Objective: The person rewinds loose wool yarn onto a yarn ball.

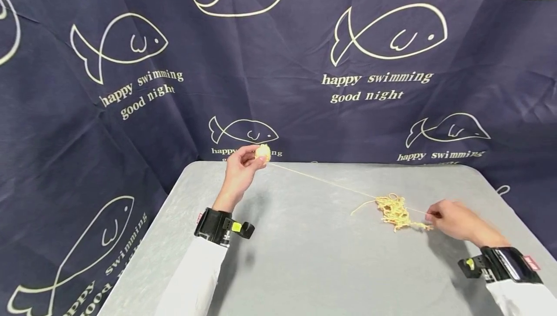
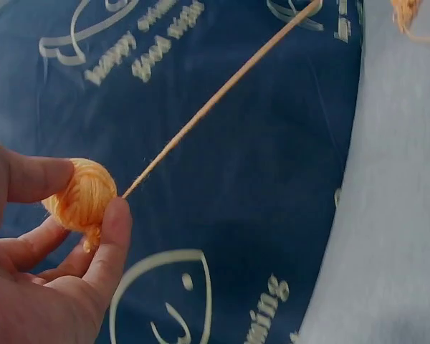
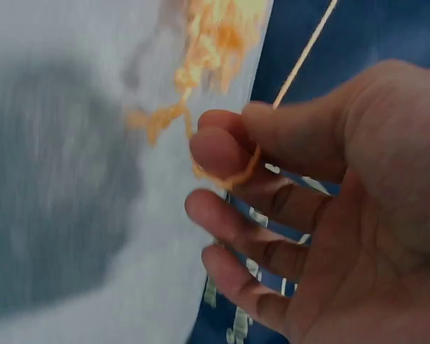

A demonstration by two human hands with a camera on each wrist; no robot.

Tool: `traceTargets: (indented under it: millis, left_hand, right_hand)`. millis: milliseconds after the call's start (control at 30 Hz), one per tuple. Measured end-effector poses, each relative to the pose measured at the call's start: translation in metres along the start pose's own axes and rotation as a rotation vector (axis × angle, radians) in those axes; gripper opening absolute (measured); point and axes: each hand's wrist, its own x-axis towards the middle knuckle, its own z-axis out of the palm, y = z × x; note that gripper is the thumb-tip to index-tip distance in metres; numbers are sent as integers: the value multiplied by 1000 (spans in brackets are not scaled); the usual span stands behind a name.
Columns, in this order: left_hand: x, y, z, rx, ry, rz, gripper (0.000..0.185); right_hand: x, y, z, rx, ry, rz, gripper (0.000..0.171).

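Note:
A small ball of pale yellow yarn is pinched between the thumb and fingertips of my left hand, raised near the table's far edge. From the yarn ball a taut strand stretches across to my right hand. Thumb and index finger of the right hand pinch that strand, and a slack length of yarn loops below the fingertips. Beside the right hand is a loose, crinkled tangle of the same yarn, with a short end trailing left. Whether the tangle lies fully on the table cannot be told.
The grey table extends beneath both hands. Behind it and to the left hangs a dark blue curtain printed with white fish and lettering. Black camera bands sit on the left wrist and right wrist.

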Motion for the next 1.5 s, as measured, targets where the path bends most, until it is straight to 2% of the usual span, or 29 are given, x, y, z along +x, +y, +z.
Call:
traceTargets:
  millis: [100,200,300,433,600,700,800,933,1033,1167,1367,1500]
  left_hand:
    - [-6,11,12,-41,-74,29,34]
    - [-11,22,26,-66,-152,50,35]
    - [-15,30,38,-71,-211,62,34]
    - [-17,35,50,-63,-261,71,34]
    - [-14,37,60,-52,-298,105,33]
    - [-10,36,65,-19,-305,138,31]
    - [-6,34,71,7,-300,164,31]
    - [-1,30,77,2,-283,175,31]
    - [3,26,80,-13,-256,165,32]
    - [9,21,81,-88,-219,123,33]
    - [21,14,80,-241,-170,70,34]
    - [29,11,74,-314,-110,66,32]
  right_hand:
    - [11,-19,2,102,-22,-32,7]
    - [28,-49,0,203,-13,-82,20]
    - [47,-82,-2,244,43,-141,26]
    - [74,-126,0,340,131,-198,24]
    - [105,-173,5,610,181,-260,23]
    - [119,-190,6,786,178,-272,23]
    - [127,-197,7,921,162,-266,21]
    - [133,-199,10,996,166,-253,20]
    - [135,-198,10,990,206,-232,19]
    - [136,-189,8,957,246,-212,18]
    - [132,-166,-5,970,239,-174,17]
    - [125,-149,-20,994,236,-148,14]
